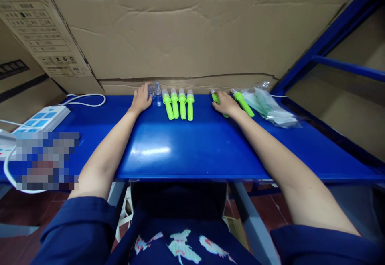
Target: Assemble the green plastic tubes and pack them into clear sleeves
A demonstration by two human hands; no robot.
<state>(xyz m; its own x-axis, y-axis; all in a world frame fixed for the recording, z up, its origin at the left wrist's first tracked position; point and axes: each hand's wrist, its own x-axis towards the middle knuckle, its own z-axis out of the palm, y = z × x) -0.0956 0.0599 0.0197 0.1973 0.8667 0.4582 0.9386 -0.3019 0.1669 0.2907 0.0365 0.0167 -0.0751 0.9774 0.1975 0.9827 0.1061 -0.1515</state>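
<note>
My left hand (140,98) reaches to the back of the blue table, its thumb and fingers curled around the near side of a clear, pointed plastic cap (150,91). A second clear cap (158,90) stands upright just to its right. Several lime-green tubes with translucent tips, such as this one (190,105), lie side by side in the middle. My right hand (225,103) is closed over another lime-green tube (214,95), mostly hidden under the palm. One more lime-green tube (243,103) lies slantwise just right of that hand.
A clear plastic bag (275,110) with pale, greenish contents lies at the right. At the left are a white power strip (45,119), a white cable (87,100) and a pixelated patch. Behind the blue table (192,148) stands a cardboard wall (186,36); a blue frame (325,36) rises at right.
</note>
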